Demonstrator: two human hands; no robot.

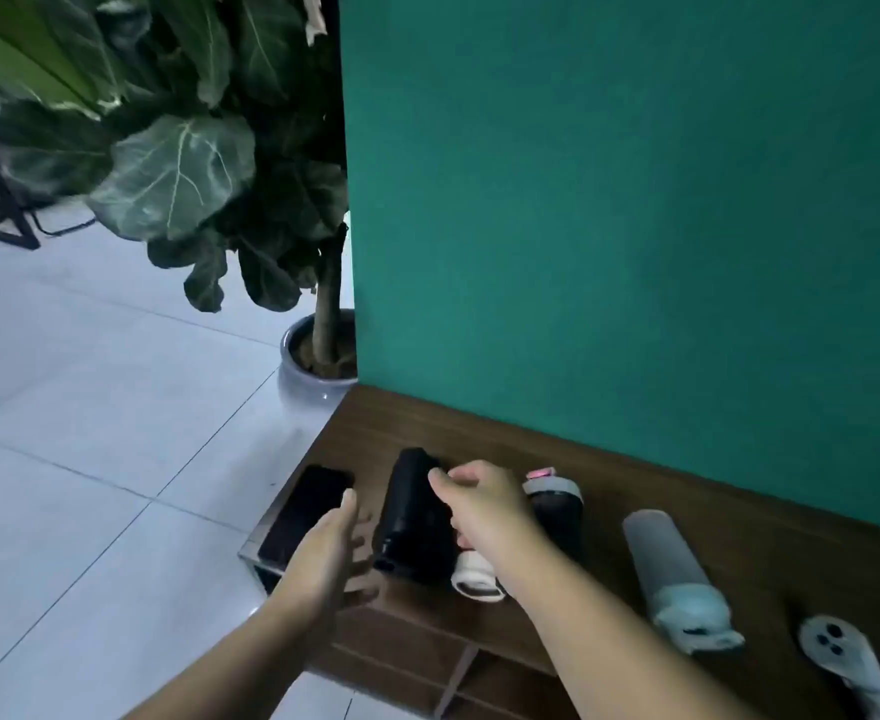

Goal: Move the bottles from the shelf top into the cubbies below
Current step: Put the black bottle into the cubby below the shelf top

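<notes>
On the dark wooden shelf top (609, 480) lie several bottles. A black bottle (412, 517) lies near the left end. My right hand (484, 504) rests over its right side, fingers curled at its upper edge. My left hand (331, 550) is open just left of it, fingers spread near its base. A white bottle (476, 576) sits under my right wrist. A dark bottle with a grey lid (557, 504) lies behind my right hand. Further right lies a frosted grey bottle with a pale cap (674, 579). Cubby openings (458, 678) show below the shelf's front edge.
A black phone (305, 511) lies at the shelf's left end. A grey handheld device (843, 662) lies at the far right. A green wall (635, 226) backs the shelf. A potted plant (318, 356) stands on the tiled floor to the left.
</notes>
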